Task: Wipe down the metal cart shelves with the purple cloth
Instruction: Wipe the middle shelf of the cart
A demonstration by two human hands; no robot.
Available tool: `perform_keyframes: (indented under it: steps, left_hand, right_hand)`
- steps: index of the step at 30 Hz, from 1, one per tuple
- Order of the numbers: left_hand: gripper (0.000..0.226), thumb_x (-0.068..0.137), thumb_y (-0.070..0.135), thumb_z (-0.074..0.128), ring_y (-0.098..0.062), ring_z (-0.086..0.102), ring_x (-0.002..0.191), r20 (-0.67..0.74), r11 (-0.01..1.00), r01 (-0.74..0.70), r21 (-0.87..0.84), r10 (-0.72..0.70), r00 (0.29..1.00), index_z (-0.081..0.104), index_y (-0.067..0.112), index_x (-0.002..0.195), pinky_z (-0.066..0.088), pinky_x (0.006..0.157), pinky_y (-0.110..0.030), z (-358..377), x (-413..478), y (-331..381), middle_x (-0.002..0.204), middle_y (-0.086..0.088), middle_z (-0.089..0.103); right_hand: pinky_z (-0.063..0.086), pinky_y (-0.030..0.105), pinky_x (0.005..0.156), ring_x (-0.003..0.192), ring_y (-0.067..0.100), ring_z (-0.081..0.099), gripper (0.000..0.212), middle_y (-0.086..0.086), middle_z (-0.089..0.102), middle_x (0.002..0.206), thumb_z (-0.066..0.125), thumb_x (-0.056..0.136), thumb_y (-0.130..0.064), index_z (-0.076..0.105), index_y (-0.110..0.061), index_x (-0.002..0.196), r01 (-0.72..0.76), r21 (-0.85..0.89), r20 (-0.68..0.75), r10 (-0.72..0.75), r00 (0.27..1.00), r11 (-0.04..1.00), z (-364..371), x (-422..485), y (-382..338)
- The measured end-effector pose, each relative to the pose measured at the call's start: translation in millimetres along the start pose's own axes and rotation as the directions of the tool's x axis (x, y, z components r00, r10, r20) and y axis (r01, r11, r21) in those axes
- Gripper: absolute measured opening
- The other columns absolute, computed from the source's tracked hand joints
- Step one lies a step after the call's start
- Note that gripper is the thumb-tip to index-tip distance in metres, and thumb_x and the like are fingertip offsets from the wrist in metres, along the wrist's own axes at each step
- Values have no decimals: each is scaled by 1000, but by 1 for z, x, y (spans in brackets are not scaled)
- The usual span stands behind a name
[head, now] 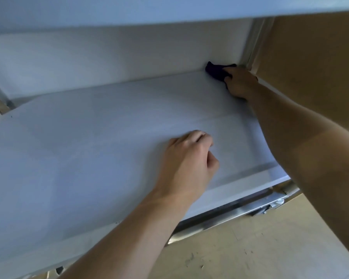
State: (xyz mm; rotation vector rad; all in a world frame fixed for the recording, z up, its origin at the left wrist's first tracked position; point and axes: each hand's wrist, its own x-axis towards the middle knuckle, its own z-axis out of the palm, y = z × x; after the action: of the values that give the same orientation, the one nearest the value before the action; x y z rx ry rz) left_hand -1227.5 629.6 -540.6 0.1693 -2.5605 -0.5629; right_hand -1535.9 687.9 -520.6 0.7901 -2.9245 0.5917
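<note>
The right grip (240, 83) reaches deep into the cart, its fingers curled over a dark purple cloth (215, 71) that is bunched into a wad. It presses the wad down where the pale grey metal lower shelf (89, 148) meets its back corner. The cloth lies just ahead of the knuckles and to their left, touching the shelf floor and, it seems, the pale upright surface behind it. The silvery corner post (254, 41) rises just beyond the grip on its right. Bunching the cloth probably lets the fingertips push it right into the seam, where dirt would gather.

The left grip (187, 160) sits nearer the person, well apart from the cloth, with fingers folded under and holding nothing. The knuckles appear to rest on the shelf, most likely as a brace while the body leans in under the flat grey upper shelf (129, 9) overhead.

I judge the job is mid-way on this level: the cloth is at one far corner, and the broad stretch of shelf to the left of the right grip looks yet to be covered. A sweep leftward along the back edge seems the natural next pass. Below the left grip runs a shiny metal frame rail (230, 214), and beyond it the scuffed tan wooden floor (250, 248).
</note>
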Motion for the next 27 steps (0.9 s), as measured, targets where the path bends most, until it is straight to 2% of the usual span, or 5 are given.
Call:
perform_keyframes:
  steps: [5, 11, 17, 23, 27]
  left_hand:
    - [18, 77, 14, 59, -19, 63, 86, 5, 1000, -5, 8, 5, 1000, 68, 17, 92, 48, 82, -33, 0, 1, 0, 101, 6, 67]
    - [18, 78, 15, 59, -22, 64, 86, 15, 1000, -12, -7, 12, 1000, 68, 16, 94, 50, 84, -35, -1, 1, 0, 102, 5, 67]
    - [18, 80, 17, 57, -25, 64, 86, 14, 1000, -21, -20, 21, 1000, 67, 16, 95, 51, 82, -37, 2, 1, -3, 102, 4, 67]
    - [18, 83, 19, 56, -27, 62, 90, 46, 1000, -9, -11, 10, 999, 66, 17, 98, 50, 82, -37, -1, 2, 0, 105, 2, 66]
    - [19, 84, 18, 54, -28, 61, 92, 70, 1000, 2, -13, -1, 998, 65, 16, 100, 49, 82, -36, -2, 2, 1, 108, 2, 65]
  right_hand:
    - [29, 35, 109, 136, 30, 37, 47, 10, 34, 153, 34, 104, -25, 30, -21, 150, 61, 1, 44, -61, 997, 998, 1, -5, -4]
    - [36, 36, 104, 127, 28, 46, 44, 7, 46, 144, 36, 102, -26, 38, -25, 145, 68, 59, 42, -70, 997, 996, -3, -36, 1]
    - [34, 37, 106, 127, 30, 45, 43, 7, 46, 144, 34, 102, -25, 40, -26, 144, -56, -19, 15, 56, 998, 998, -33, -76, 42]
    - [43, 35, 89, 111, 33, 55, 42, 8, 56, 132, 36, 101, -24, 43, -26, 142, -120, 0, -11, 120, 993, 993, -52, -134, 66]
    - [40, 31, 78, 106, 33, 57, 42, 10, 57, 130, 38, 101, -21, 41, -24, 143, -127, -25, -44, 126, 991, 992, -60, -175, 70]
